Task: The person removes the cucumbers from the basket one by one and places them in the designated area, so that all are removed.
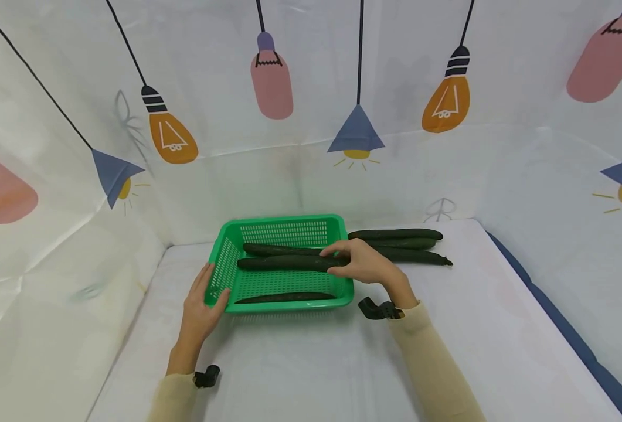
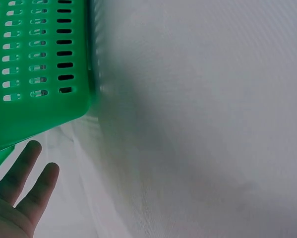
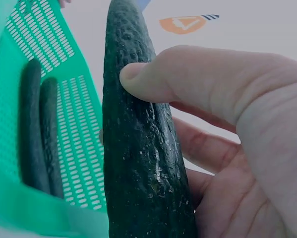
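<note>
In the right wrist view, my right hand (image 1: 363, 262) grips a dark green cucumber (image 3: 141, 124), thumb on one side and fingers on the other. The head view shows this hand over the right part of a green plastic basket (image 1: 281, 304), at the right end of the middle cucumber. Two other cucumbers lie in the basket: a back cucumber (image 1: 276, 249) and a front cucumber (image 1: 289, 297), partly hidden by the front rim. My left hand (image 1: 201, 305) rests against the basket's left side near the front corner. Its visible fingers (image 2: 41, 191) are straight and spread in the left wrist view.
Several cucumbers (image 1: 403, 234) lie close together on the white-covered table (image 1: 311, 369), right of the basket. A white sheet (image 1: 311, 176) printed with lamps and bulbs rises behind and at both sides. A dark blue strip (image 1: 564, 328) runs along the table's right edge.
</note>
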The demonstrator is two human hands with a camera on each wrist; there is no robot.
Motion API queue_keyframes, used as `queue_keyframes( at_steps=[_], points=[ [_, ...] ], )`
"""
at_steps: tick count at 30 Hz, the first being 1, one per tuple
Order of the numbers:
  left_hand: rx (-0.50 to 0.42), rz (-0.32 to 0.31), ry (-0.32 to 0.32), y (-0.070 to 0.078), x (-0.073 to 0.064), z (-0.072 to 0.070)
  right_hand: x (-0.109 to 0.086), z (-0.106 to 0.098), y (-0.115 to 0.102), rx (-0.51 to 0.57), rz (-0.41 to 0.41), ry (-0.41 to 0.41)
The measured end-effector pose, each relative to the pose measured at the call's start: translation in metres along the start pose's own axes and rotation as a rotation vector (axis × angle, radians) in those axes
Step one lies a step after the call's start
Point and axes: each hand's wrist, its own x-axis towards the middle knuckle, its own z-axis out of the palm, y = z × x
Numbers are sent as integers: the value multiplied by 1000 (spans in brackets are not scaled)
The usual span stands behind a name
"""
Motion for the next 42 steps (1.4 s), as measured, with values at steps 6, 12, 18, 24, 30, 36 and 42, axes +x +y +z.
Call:
queue_keyframes(
  at_steps=[6,12,18,24,30,36,42],
  points=[
    [-10,-1,24,-2,-2,0,-8,3,7,-4,7,29],
    [-7,2,27,-3,-3,0,-16,3,15,2,7,55],
    [-15,7,35,-4,-3,1,-24,0,18,5,3,72],
    [-18,4,45,-4,-3,3,-30,-2,22,12,17,83],
    [-29,26,74,-6,-4,5,-35,-2,26,20,25,95],
    [-40,42,84,-6,-3,5,-39,-5,36,16,31,111],
    [-36,25,65,-4,-2,5,-45,-9,47,22,44,143]
  ],
)
